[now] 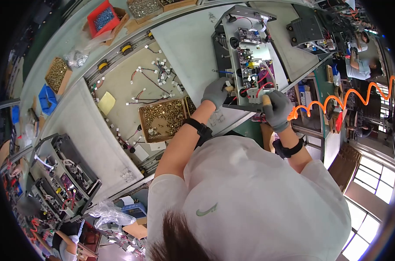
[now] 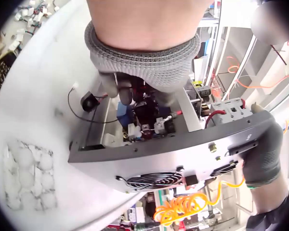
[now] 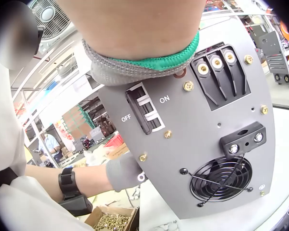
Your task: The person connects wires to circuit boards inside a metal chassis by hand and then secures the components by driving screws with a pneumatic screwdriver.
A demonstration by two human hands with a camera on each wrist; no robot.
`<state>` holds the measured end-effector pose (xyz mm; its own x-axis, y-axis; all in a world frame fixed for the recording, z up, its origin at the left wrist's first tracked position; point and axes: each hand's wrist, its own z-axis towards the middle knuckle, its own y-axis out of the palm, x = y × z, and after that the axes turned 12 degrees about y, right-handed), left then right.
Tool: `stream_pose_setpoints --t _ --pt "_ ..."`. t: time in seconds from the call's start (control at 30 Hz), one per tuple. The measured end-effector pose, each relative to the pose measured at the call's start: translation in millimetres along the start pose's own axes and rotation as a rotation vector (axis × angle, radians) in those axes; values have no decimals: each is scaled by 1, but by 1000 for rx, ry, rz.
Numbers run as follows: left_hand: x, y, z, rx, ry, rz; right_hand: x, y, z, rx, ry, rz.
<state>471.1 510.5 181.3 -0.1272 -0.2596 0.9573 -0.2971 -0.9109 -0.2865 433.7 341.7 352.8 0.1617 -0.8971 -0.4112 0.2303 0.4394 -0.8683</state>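
Note:
An open grey metal machine case (image 1: 245,61), packed with circuit boards and wires, stands on the bench before me. My gloved left hand (image 1: 215,92) is at its near left corner; in the left wrist view its fingers (image 2: 125,94) reach down among the inner parts, their tips hidden. My gloved right hand (image 1: 278,111) grips the near right corner, its thumb over the top edge beside the white switch block (image 1: 254,95). The end panel (image 3: 202,125) carries an ON/OFF switch (image 3: 145,108), a fan grille (image 3: 221,180) and brass screws. I cannot tell what the left fingertips hold.
Left of the case are a box of brass fittings (image 1: 162,119) and loose wire harnesses (image 1: 151,78). A red bin (image 1: 104,19) stands farther back. Other open machines (image 1: 67,182) sit at lower left, another case (image 1: 306,32) behind. An orange coiled hose (image 1: 336,102) stretches rightward.

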Motion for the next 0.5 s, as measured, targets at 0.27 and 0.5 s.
stream_pose_setpoints --t 0.27,0.5 --pt "-26 13 17 279 -841 -1201 -1 -3 -3 -35 -26 -34" --pt "2 -27 13 105 -498 -721 -1 0 -4 -6 -63 -17"
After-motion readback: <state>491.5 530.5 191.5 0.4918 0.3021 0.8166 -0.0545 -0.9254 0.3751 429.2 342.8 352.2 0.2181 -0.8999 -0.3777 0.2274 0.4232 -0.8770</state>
